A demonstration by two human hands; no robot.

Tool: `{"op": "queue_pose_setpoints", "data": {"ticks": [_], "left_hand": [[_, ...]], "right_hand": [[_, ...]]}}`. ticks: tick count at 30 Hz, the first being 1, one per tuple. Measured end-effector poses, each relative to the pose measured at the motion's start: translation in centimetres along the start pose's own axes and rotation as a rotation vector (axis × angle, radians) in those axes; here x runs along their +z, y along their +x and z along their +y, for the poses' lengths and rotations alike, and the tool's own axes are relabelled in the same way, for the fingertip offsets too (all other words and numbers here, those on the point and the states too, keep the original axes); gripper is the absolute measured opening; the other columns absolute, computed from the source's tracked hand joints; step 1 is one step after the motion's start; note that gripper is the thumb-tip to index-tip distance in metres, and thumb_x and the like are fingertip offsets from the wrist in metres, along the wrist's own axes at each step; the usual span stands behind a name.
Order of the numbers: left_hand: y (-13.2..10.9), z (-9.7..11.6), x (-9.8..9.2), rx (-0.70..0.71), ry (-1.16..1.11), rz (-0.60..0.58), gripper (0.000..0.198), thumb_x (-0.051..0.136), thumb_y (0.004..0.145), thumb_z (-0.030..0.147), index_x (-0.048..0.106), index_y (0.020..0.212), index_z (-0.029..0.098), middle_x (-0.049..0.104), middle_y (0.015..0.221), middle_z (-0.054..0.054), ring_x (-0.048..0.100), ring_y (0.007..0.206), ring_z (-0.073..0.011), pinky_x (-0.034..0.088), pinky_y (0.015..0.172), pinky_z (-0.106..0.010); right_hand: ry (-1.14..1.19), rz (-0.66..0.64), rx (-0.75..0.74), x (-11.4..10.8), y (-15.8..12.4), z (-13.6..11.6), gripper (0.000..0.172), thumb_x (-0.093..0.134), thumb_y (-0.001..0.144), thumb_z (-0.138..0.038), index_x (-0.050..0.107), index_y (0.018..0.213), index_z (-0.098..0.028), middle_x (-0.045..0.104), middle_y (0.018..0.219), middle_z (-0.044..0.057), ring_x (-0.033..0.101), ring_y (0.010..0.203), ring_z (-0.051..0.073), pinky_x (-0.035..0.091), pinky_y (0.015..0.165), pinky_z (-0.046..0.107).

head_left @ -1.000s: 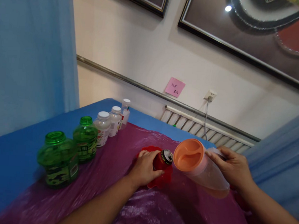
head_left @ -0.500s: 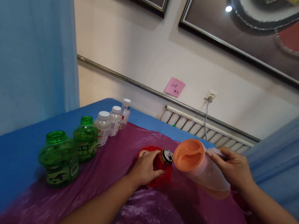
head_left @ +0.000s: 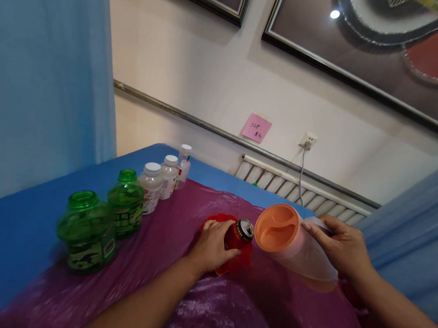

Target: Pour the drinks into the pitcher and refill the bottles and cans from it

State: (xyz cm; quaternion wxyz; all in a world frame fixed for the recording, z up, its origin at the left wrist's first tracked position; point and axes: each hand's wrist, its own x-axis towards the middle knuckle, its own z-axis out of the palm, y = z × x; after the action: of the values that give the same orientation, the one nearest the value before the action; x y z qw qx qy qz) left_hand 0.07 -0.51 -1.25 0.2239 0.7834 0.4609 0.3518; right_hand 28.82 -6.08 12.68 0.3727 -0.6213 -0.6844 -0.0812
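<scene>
My left hand [head_left: 214, 245] is wrapped round a red drink can [head_left: 235, 238], which leans to the right with its silver top toward the pitcher. Beneath the can lies a red scalloped dish [head_left: 245, 259], partly covered by my hand. My right hand [head_left: 342, 243] grips the handle of a clear plastic pitcher [head_left: 305, 266] with an orange lid [head_left: 277, 228]. The pitcher is tilted to the left, its lid end close to the can's top, and some liquid shows along its lower side. I cannot make out any stream between the two.
Two green plastic bottles [head_left: 86, 235] without caps and several white-capped clear bottles [head_left: 151, 187] stand in a row at the left. Purple plastic sheeting [head_left: 210, 307] covers part of the blue table [head_left: 23, 211]. Behind are a radiator [head_left: 284, 185] and a socket with a plug [head_left: 308, 141].
Almost nothing differs. Both hands keep their hold, and the can and the pitcher stay in the same place and tilt.
</scene>
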Motion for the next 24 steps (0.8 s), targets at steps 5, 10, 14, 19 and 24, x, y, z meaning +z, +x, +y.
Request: {"op": "queue_pose_setpoints", "data": {"ticks": [5, 10, 14, 19, 24], "left_hand": [[-0.01, -0.12, 0.15, -0.001, 0.003, -0.006, 0.072, 0.085, 0.064, 0.032, 0.058, 0.13, 0.023, 0.068, 0.129, -0.008, 0.061, 0.118, -0.0324, 0.031, 0.112, -0.05], [0.01, -0.03, 0.05, -0.007, 0.008, -0.017, 0.071, 0.084, 0.065, 0.032, 0.058, 0.131, 0.023, 0.068, 0.13, -0.008, 0.06, 0.118, -0.0328, 0.031, 0.112, -0.051], [0.0, 0.07, 0.0, -0.007, 0.01, -0.022, 0.071, 0.084, 0.065, 0.032, 0.058, 0.131, 0.022, 0.068, 0.129, -0.009, 0.06, 0.117, -0.0326, 0.032, 0.111, -0.05], [-0.05, -0.09, 0.14, -0.005, -0.002, -0.009, 0.073, 0.085, 0.064, 0.032, 0.058, 0.131, 0.024, 0.068, 0.13, -0.008, 0.06, 0.118, -0.0325, 0.031, 0.112, -0.05], [-0.02, -0.19, 0.21, -0.007, -0.006, -0.012, 0.072, 0.085, 0.064, 0.033, 0.058, 0.13, 0.025, 0.069, 0.129, -0.008, 0.061, 0.118, -0.0329, 0.031, 0.112, -0.051]], "right_hand": [[-0.023, -0.042, -0.018, 0.0, -0.03, 0.35, 0.053, 0.061, 0.08, -0.07, 0.057, 0.055, -0.024, 0.047, 0.05, -0.002, 0.043, 0.047, 0.014, 0.036, 0.045, 0.026], [-0.01, -0.047, -0.018, 0.17, -0.1, 0.34, 0.052, 0.062, 0.08, -0.069, 0.057, 0.055, -0.024, 0.045, 0.05, -0.003, 0.044, 0.048, 0.014, 0.036, 0.046, 0.026], [0.007, -0.064, -0.016, 0.25, -0.04, 0.2, 0.049, 0.063, 0.08, -0.068, 0.062, 0.058, -0.024, 0.051, 0.051, -0.002, 0.047, 0.048, 0.015, 0.038, 0.046, 0.026], [-0.009, -0.053, -0.032, 0.28, 0.04, 0.19, 0.05, 0.063, 0.08, -0.068, 0.06, 0.056, -0.025, 0.05, 0.05, -0.002, 0.047, 0.047, 0.015, 0.038, 0.046, 0.026], [-0.016, -0.062, -0.025, 0.37, -0.02, 0.53, 0.049, 0.062, 0.081, -0.068, 0.062, 0.058, -0.025, 0.054, 0.053, -0.002, 0.049, 0.049, 0.015, 0.039, 0.047, 0.026]]}}
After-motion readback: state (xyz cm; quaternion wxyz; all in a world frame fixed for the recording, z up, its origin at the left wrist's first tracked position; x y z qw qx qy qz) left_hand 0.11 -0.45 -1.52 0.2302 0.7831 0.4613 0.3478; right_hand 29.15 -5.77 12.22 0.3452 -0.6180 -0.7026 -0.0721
